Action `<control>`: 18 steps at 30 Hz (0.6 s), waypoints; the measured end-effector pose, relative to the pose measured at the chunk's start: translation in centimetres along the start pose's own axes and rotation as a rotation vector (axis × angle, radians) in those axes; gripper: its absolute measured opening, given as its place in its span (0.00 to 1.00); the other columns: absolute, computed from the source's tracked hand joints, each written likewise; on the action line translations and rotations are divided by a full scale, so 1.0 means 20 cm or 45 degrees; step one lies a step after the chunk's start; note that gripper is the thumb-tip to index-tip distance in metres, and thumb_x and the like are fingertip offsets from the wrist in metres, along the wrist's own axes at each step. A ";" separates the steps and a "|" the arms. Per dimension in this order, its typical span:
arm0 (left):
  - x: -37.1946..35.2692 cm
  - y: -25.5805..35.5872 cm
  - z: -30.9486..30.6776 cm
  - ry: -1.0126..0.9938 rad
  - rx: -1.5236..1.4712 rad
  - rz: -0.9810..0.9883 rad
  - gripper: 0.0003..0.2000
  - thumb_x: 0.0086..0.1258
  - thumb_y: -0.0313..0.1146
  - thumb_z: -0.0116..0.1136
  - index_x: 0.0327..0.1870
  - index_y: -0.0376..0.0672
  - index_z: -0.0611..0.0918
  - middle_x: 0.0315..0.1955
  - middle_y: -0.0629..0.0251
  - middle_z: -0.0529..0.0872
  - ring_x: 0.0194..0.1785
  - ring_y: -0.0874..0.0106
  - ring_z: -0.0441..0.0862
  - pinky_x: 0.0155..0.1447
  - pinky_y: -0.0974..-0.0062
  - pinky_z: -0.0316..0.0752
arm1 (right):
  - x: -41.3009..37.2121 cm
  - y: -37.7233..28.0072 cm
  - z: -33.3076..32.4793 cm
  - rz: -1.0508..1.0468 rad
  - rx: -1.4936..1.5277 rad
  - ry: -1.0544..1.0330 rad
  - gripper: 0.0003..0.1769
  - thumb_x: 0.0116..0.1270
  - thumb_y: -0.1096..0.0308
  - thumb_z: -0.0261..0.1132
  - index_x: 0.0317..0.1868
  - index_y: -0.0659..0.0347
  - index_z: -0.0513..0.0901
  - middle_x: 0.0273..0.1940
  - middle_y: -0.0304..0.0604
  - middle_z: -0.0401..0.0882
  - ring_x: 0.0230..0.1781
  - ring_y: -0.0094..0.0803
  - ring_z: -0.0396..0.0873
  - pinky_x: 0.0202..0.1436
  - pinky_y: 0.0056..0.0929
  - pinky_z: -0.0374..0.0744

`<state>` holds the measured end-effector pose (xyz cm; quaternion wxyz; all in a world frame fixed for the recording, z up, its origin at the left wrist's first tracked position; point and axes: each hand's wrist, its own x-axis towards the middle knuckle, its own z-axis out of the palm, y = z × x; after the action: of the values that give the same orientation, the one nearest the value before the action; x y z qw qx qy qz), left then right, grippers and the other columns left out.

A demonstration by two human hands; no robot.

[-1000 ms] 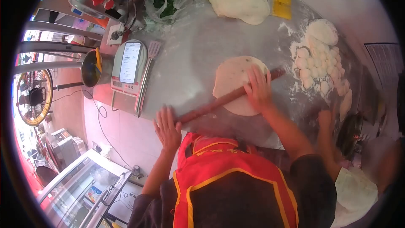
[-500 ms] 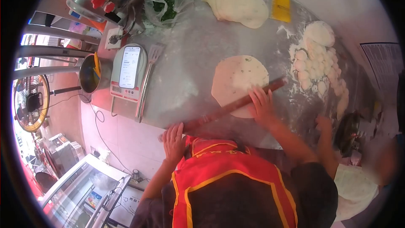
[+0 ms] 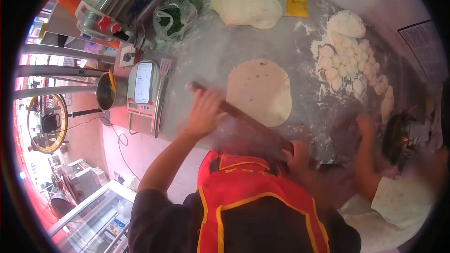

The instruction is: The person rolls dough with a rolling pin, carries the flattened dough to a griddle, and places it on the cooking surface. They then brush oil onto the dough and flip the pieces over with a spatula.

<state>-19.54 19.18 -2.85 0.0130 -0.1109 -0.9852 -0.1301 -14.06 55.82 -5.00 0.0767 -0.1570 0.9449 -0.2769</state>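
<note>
A reddish-brown rolling pin (image 3: 246,122) slants from upper left to lower right along the near left edge of a flat, rounded dough sheet (image 3: 260,89) with green flecks. My left hand (image 3: 205,112) wraps around the pin near its upper end. Close to my apron, my right hand (image 3: 297,155), somewhat blurred, grips the lower end. Beyond the sheet sits a larger mound of flecked dough (image 3: 246,5). Small floured dough pieces (image 3: 347,63) lie clustered to the right, beside a bigger dough lump (image 3: 347,23).
On the left, a phone (image 3: 144,83) rests on a kitchen scale, with a slotted turner (image 3: 165,68) alongside. Chopped greens fill a plastic bag (image 3: 176,16) at the back. A yellow scraper (image 3: 295,2) lies behind. Another person's hand (image 3: 365,124) is at the right.
The rolling pin has swung round: its left end moved away from me and its right end came nearer. The dough sheet now shows uncovered and its outline has shifted.
</note>
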 end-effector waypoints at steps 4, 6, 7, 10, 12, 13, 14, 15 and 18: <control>0.33 0.20 0.35 -0.088 -0.112 0.163 0.29 0.66 0.49 0.52 0.64 0.41 0.68 0.65 0.59 0.66 0.72 0.62 0.56 0.74 0.57 0.45 | -0.13 -0.02 0.02 0.323 0.082 -0.053 0.21 0.56 0.69 0.64 0.50 0.65 0.72 0.47 0.55 0.72 0.49 0.53 0.70 0.51 0.46 0.69; 0.54 0.29 0.43 -0.040 -0.087 0.245 0.30 0.67 0.51 0.48 0.66 0.43 0.66 0.68 0.62 0.63 0.74 0.65 0.52 0.75 0.57 0.43 | -0.17 0.04 0.06 0.379 0.080 -0.022 0.21 0.56 0.72 0.62 0.51 0.65 0.71 0.48 0.56 0.71 0.51 0.54 0.69 0.54 0.46 0.68; 0.66 0.33 0.43 -0.061 -0.051 0.292 0.30 0.69 0.52 0.45 0.67 0.44 0.65 0.69 0.64 0.62 0.75 0.67 0.50 0.75 0.58 0.41 | -0.18 0.04 0.07 0.433 0.105 -0.007 0.22 0.55 0.74 0.62 0.52 0.66 0.70 0.48 0.56 0.71 0.52 0.53 0.69 0.55 0.46 0.68; 0.97 0.46 0.47 -0.069 -0.086 0.372 0.30 0.70 0.55 0.41 0.67 0.44 0.65 0.70 0.63 0.60 0.75 0.68 0.48 0.76 0.61 0.39 | -0.20 0.08 0.07 0.552 0.105 0.048 0.23 0.53 0.77 0.60 0.53 0.67 0.69 0.49 0.57 0.70 0.53 0.53 0.68 0.58 0.46 0.67; 1.10 0.52 0.50 -0.060 -0.088 0.425 0.31 0.71 0.56 0.39 0.68 0.44 0.65 0.70 0.62 0.59 0.75 0.67 0.47 0.76 0.61 0.38 | -0.22 0.10 0.08 0.603 0.019 0.103 0.24 0.52 0.78 0.60 0.53 0.67 0.69 0.49 0.57 0.71 0.53 0.54 0.68 0.58 0.46 0.66; 1.10 0.51 0.50 -0.017 -0.111 0.434 0.31 0.70 0.56 0.40 0.67 0.44 0.65 0.70 0.61 0.59 0.75 0.67 0.48 0.76 0.61 0.38 | -0.21 0.10 0.07 0.585 0.026 0.094 0.24 0.52 0.77 0.60 0.53 0.67 0.69 0.49 0.57 0.71 0.53 0.54 0.68 0.58 0.46 0.67; 1.09 0.50 0.52 0.023 -0.137 0.439 0.31 0.70 0.56 0.41 0.67 0.44 0.65 0.70 0.61 0.59 0.75 0.66 0.48 0.76 0.61 0.39 | -0.22 0.10 0.05 0.568 0.032 0.080 0.25 0.52 0.77 0.60 0.53 0.66 0.69 0.48 0.57 0.71 0.52 0.54 0.69 0.57 0.45 0.67; 1.06 0.50 0.53 0.061 -0.165 0.441 0.31 0.69 0.56 0.42 0.67 0.43 0.66 0.70 0.60 0.60 0.75 0.66 0.48 0.76 0.60 0.39 | -0.23 0.10 0.03 0.551 0.038 0.061 0.25 0.51 0.77 0.60 0.53 0.66 0.69 0.48 0.56 0.71 0.52 0.54 0.69 0.57 0.45 0.68; 0.68 0.28 0.35 -0.133 -0.114 0.267 0.30 0.65 0.48 0.52 0.65 0.41 0.67 0.68 0.58 0.61 0.74 0.61 0.51 0.75 0.57 0.43 | -0.23 0.03 0.01 0.506 0.097 -0.170 0.25 0.51 0.76 0.62 0.52 0.65 0.70 0.47 0.55 0.71 0.51 0.53 0.70 0.55 0.44 0.70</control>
<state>-31.50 29.15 -7.47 -0.0296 -0.2202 -0.9608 -0.1658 -9.93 57.77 -5.36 0.1981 0.0175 0.9389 -0.2808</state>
